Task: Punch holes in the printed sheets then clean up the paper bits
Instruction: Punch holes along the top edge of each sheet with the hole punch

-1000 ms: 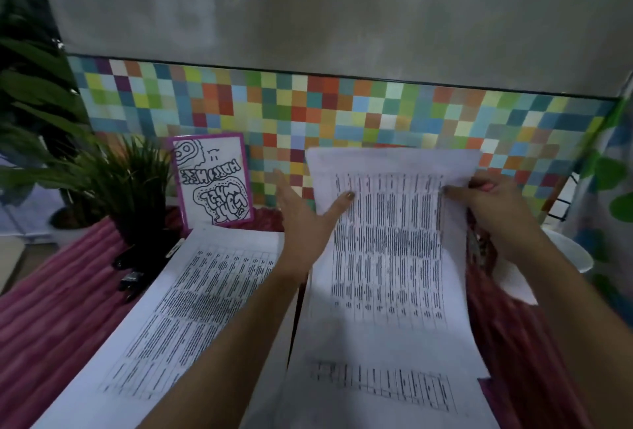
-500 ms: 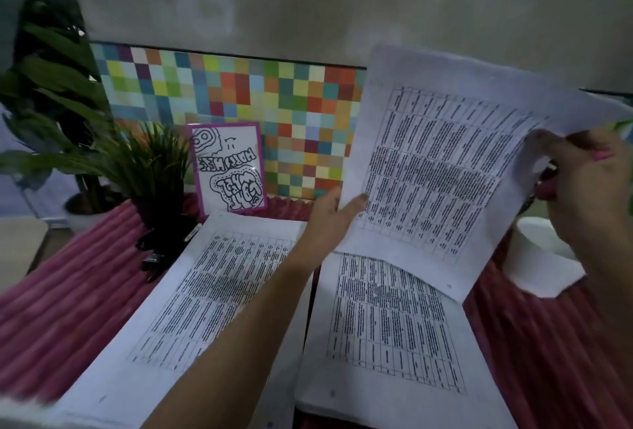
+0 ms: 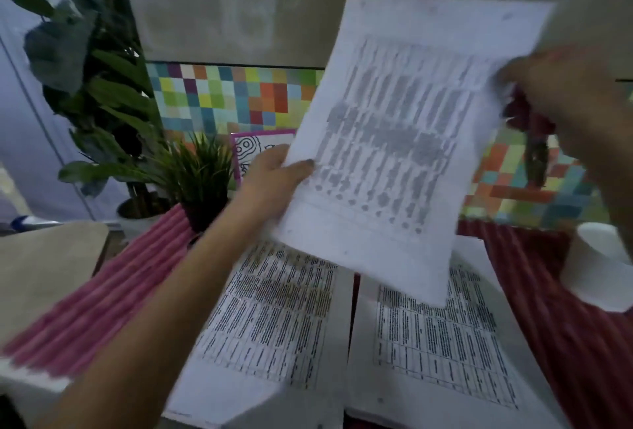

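Note:
A printed sheet [image 3: 394, 140] covered in table text is held up in the air above the table, tilted and blurred. My left hand [image 3: 274, 178] grips its left edge, thumb on the front. My right hand [image 3: 561, 92] pinches its upper right edge and is blurred. Below lie two stacks of printed sheets side by side: the left stack [image 3: 270, 319] and the right stack [image 3: 442, 350]. No hole punch shows clearly.
A pink ribbed cloth [image 3: 113, 295] covers the table. A small potted plant [image 3: 198, 175] and a purple-framed card [image 3: 253, 151] stand at the back left, a large plant [image 3: 96, 79] behind. A white cup [image 3: 603, 267] sits at the right. A colourful checkered panel [image 3: 233, 99] lines the wall.
The top sheet came off the right stack and rose up into the air, held by both hands. The view swung left.

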Motion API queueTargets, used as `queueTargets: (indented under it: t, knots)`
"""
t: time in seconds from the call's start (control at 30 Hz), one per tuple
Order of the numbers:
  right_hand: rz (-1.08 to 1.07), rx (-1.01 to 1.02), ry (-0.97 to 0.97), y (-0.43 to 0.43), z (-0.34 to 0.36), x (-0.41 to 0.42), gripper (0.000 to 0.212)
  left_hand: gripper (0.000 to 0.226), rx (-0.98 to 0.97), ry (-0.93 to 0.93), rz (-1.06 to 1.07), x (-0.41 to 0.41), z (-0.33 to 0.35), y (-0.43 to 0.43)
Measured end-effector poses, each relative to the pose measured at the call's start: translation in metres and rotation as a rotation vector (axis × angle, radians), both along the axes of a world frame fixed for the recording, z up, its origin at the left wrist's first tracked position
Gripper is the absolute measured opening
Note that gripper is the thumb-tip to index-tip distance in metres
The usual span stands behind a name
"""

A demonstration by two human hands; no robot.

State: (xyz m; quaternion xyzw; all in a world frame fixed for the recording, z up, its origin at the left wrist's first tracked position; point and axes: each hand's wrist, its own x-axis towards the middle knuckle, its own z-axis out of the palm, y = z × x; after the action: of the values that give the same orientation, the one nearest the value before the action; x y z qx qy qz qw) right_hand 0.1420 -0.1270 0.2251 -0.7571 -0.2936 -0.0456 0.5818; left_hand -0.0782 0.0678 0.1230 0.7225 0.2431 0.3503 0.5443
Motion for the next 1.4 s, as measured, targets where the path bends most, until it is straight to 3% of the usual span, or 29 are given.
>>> queueTargets:
  t: [0.1, 0.23, 0.33, 0.47, 0.53, 0.63, 0.73, 0.83, 1.03, 1.3, 1.4]
  knots:
    - [0.129, -0.276, -0.017, 0.043, -0.019, -0.014, 0.016, 0.021, -0.057, 0.119, 0.092, -0.052, -0.003, 0.016]
    - [0.301, -0.782, -0.017, 0.088, -0.071, -0.033, 0.020, 0.015, -0.004, 0.360, 0.162, -0.109, -0.032, 0.015]
    - [0.406, -0.898, 0.174, 0.109, -0.114, -0.043, 0.007, 0.015, 0.030, 0.468, 0.186, -0.131, -0.063, 0.014]
    - [0.430, -1.026, 0.253, 0.128, -0.149, -0.050, 0.030, 0.011, 0.023, 0.566, 0.182, -0.141, -0.096, 0.016]
    - [0.402, -1.054, 0.219, 0.135, -0.159, -0.051, 0.032, 0.009, 0.111, 0.642, 0.208, -0.146, -0.112, 0.020]
    - [0.373, -1.072, 0.162, 0.139, -0.171, -0.054, 0.005, 0.011, 0.215, 0.711, 0.230, -0.148, -0.121, 0.021]
    - [0.372, -1.082, 0.076, 0.144, -0.179, -0.056, 0.029, 0.009, 0.387, 0.795, 0.243, -0.146, -0.119, 0.018]
    - [0.329, -1.042, 0.027, 0.146, -0.186, -0.054, 0.033, 0.023, 0.461, 0.870, 0.266, -0.143, -0.116, 0.013]
    - [0.148, -0.946, -0.090, 0.139, -0.188, -0.058, 0.021, 0.020, 0.499, 0.868, 0.302, -0.134, -0.116, 0.013]
    - [0.173, -0.932, -0.082, 0.141, -0.198, -0.071, 0.016, 0.038, 0.487, 0.865, 0.347, -0.121, -0.129, 0.023]
    - [0.185, -0.871, -0.076, 0.132, -0.187, -0.057, 0.013, 0.031, 0.518, 0.897, 0.325, -0.115, -0.121, 0.023]
